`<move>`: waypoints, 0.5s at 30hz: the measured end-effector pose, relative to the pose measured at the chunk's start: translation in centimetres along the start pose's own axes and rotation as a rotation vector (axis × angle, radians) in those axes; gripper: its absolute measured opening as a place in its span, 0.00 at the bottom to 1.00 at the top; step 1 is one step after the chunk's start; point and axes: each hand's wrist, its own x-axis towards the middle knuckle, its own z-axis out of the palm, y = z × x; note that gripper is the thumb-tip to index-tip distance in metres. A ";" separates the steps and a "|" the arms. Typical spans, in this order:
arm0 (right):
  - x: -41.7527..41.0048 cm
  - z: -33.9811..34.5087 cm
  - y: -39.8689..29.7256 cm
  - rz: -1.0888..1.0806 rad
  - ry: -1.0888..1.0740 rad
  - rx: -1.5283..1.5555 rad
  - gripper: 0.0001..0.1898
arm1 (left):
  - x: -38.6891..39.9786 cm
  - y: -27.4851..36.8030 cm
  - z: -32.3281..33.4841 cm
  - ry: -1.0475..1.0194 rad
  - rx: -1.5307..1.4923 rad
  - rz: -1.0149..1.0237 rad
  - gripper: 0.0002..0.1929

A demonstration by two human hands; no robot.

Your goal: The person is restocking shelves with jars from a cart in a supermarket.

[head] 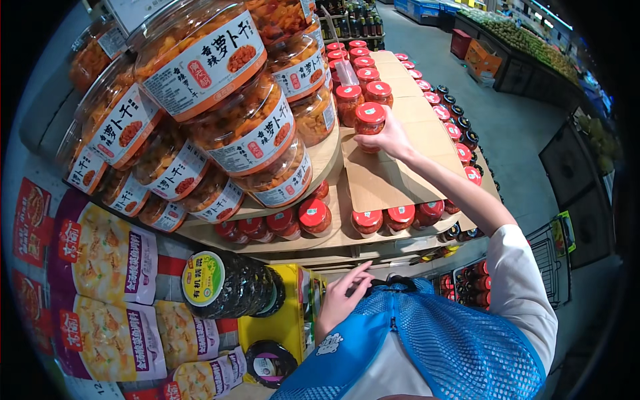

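My right hand [389, 136] grips a glass jar with a red lid [370, 114], filled with reddish preserved food. The jar is upright at the front end of a row of similar red-lidded jars [349, 94]. Below it lies a flat cardboard sheet [387, 185] on the wooden display shelf [340, 241]; whether the jar's base touches the sheet is hard to tell. My left hand [345, 295] hangs near my blue mesh vest [430, 320], holding nothing, its fingers loosely apart.
Large clear tubs of pickled radish [250, 130] are stacked left of the jars. More red-lidded jars [316, 215] line the tier below. Seasoning pouches [107, 260] and a dark seaweed pack [232, 285] stand at lower left. A shopping cart [545, 260] is at right.
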 end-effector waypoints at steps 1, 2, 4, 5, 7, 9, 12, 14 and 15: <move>0.0 0.0 0.3 0.007 0.010 0.004 0.47 | 0.2 -0.1 -0.1 -0.014 -0.010 0.006 0.21; 0.2 0.2 0.4 0.006 0.016 0.007 0.48 | 0.2 0.3 -0.3 -0.009 -0.001 -0.011 0.21; 0.3 1.5 -1.0 0.010 0.020 -0.015 0.47 | -0.3 0.2 -0.8 0.005 0.014 -0.022 0.21; 0.3 1.9 -1.4 0.015 0.027 -0.034 0.47 | -0.5 0.1 -0.9 0.003 0.013 -0.022 0.21; 0.5 2.6 -0.4 0.016 0.033 -0.039 0.47 | -0.7 -0.3 -1.1 0.022 -0.011 -0.021 0.20; 0.7 2.8 0.8 -0.009 0.035 -0.048 0.47 | -0.7 -0.3 -1.3 0.033 -0.028 -0.033 0.19; 0.7 2.7 1.1 0.005 0.032 -0.007 0.49 | -0.7 -0.5 -1.5 0.042 -0.049 -0.055 0.19; 0.7 2.4 1.2 0.025 0.029 0.007 0.50 | -0.6 -0.6 -1.5 0.036 -0.049 -0.062 0.18; 0.8 2.4 0.8 0.013 0.023 -0.005 0.52 | -0.5 -0.6 -1.7 0.029 -0.045 -0.065 0.18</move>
